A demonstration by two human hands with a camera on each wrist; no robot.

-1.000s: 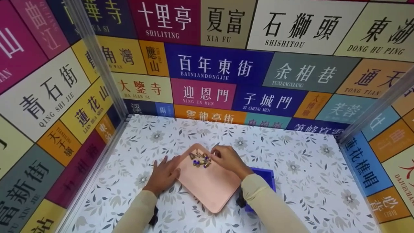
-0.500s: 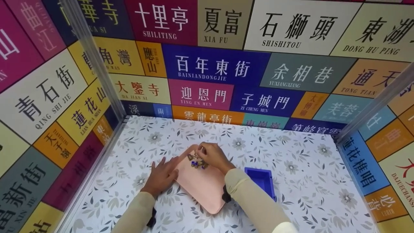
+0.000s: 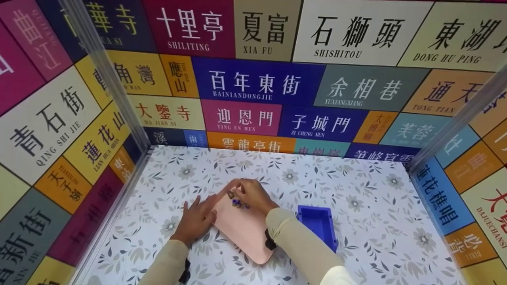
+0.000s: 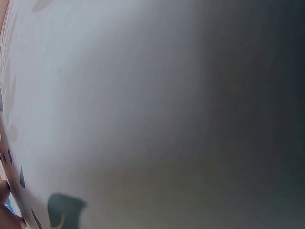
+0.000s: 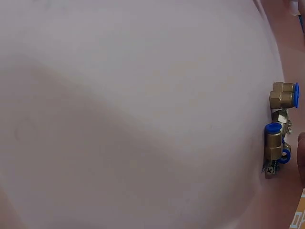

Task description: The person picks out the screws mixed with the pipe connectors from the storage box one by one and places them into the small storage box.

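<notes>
A shallow pink tray [image 3: 247, 233] lies slanted on the table, with a small heap of brass push-in fittings [image 3: 237, 203] with blue rings near its far end. My left hand [image 3: 194, 221] rests along the tray's left edge, fingers spread and thumb over the rim. Over the far end, my right hand [image 3: 255, 196] bends its fingertips down into the heap and covers part of it; I cannot tell whether it pinches a piece. In the right wrist view the brass fittings [image 5: 274, 143] lie beside a screw [image 5: 270, 169], with a fingertip [image 5: 301, 157] close by at the frame's edge.
A blue open box [image 3: 317, 223] stands right of the tray, partly behind the right sleeve [image 3: 303, 241]. The table [image 3: 372, 237] has a white leaf-and-flower cover. Panels with printed signs [image 3: 257, 79] wall it in at the back and both sides.
My right hand has moved left and toward the tray's far corner, its fingertips now over the heap's far side. More of the blue box shows. The left hand stays at the tray's edge.
</notes>
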